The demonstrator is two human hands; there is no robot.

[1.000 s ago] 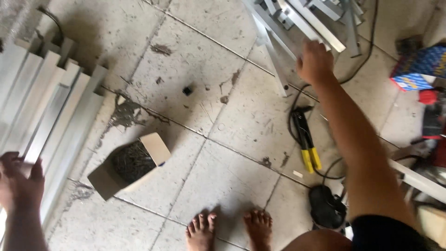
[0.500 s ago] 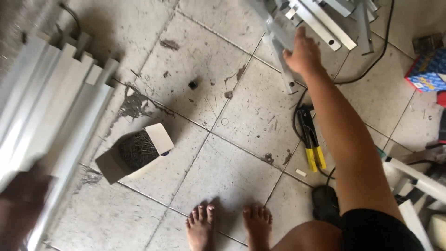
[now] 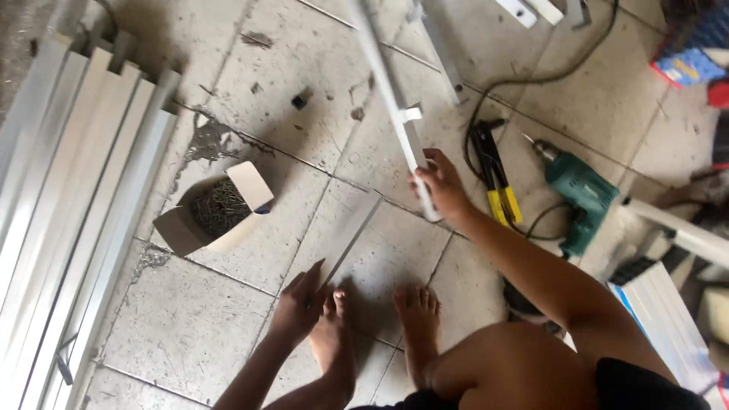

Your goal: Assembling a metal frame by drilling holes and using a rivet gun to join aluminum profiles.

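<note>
Gripping a long white bar [image 3: 395,106] w/ our right hand [image 3: 440,186], fingers wrapped round its lower end, angled off the floor; left hand [image 3: 300,300] fingers pinch a short flat strip [image 3: 349,231] by our feet.

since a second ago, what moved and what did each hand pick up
The right hand left the far pile and drew a long white bar toward the feet. The left hand, earlier empty at the left edge, now holds a short flat strip. The open box of screws and the yellow-handled pliers stayed put.
</note>
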